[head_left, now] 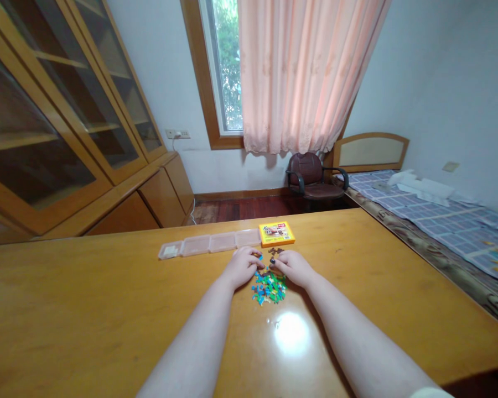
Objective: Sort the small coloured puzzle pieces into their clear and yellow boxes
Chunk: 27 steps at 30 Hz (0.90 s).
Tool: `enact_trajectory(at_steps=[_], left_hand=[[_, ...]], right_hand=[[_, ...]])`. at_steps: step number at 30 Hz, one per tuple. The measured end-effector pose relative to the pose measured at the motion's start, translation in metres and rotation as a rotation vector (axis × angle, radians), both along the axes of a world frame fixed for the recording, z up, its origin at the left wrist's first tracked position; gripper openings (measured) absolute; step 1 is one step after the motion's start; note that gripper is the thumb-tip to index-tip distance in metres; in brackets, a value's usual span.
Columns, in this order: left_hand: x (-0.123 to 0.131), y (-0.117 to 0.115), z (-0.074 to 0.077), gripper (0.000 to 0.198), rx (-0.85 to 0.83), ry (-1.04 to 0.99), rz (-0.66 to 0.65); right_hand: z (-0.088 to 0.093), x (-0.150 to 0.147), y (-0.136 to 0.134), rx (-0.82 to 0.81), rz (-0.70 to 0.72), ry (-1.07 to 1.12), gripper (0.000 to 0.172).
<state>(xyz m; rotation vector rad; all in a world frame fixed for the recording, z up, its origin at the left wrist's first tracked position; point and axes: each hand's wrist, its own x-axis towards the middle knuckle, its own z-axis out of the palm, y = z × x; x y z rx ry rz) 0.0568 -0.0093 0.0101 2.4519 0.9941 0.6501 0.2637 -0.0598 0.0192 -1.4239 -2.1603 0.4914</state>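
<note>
A loose pile of small green, blue and yellow pieces (269, 289) lies on the wooden table. My left hand (245, 265) rests at the pile's upper left, fingers apart, touching or close to some blue pieces. My right hand (289, 266) is at the upper right with its fingers drawn together; what they hold, if anything, is too small to name. Just beyond my right hand is a small group of brown pieces (275, 251). Behind them lies a yellow box (276, 234), flat, with a printed top.
Clear plastic trays (223, 241) stand in a row left of the yellow box. The table (87, 309) has its far edge behind them. Past it are a brown chair (313, 177), a bed (423, 193) at right and a glass-door cabinet (108, 132) at left.
</note>
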Motion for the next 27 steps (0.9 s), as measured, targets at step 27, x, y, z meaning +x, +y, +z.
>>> enact_trajectory(at_steps=[27], left_hand=[[0.001,-0.0011,0.0014,0.031,-0.004,0.009,-0.074]], right_hand=[[-0.0018,0.0028,0.0028,0.069,-0.014,-0.044,0.043]])
